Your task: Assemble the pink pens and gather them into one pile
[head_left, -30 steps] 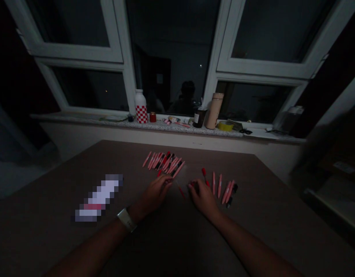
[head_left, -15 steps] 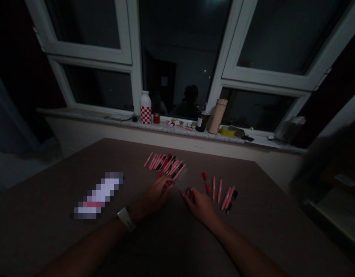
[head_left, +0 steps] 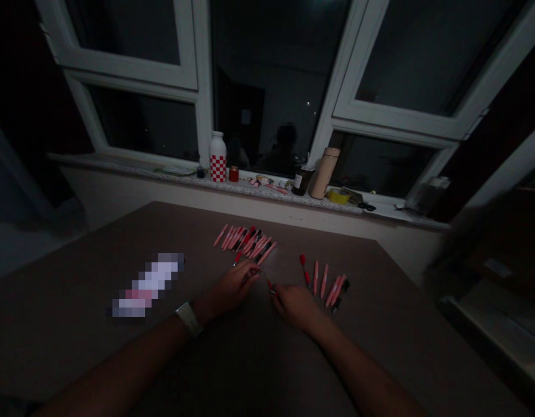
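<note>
Red tips the thin rod [head_left: 269,282] my left hand [head_left: 231,288] pinches beside the small piece [head_left: 273,291] my right hand [head_left: 297,307] grips; from afar, I judge alignment underway, steadiness needed next.

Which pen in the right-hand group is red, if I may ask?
The leftmost pen: it is mostly red, while the group's other pens are pink.

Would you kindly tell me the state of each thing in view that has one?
Thin rod: slanting, held at one end
Left hand: closed on it
Right hand: gripping a red pen
Pen pile: lying, heaped
Right pens: lying, loosely spread
Bottle: upright
Flask: upright, capped
Watch: worn on wrist
</note>
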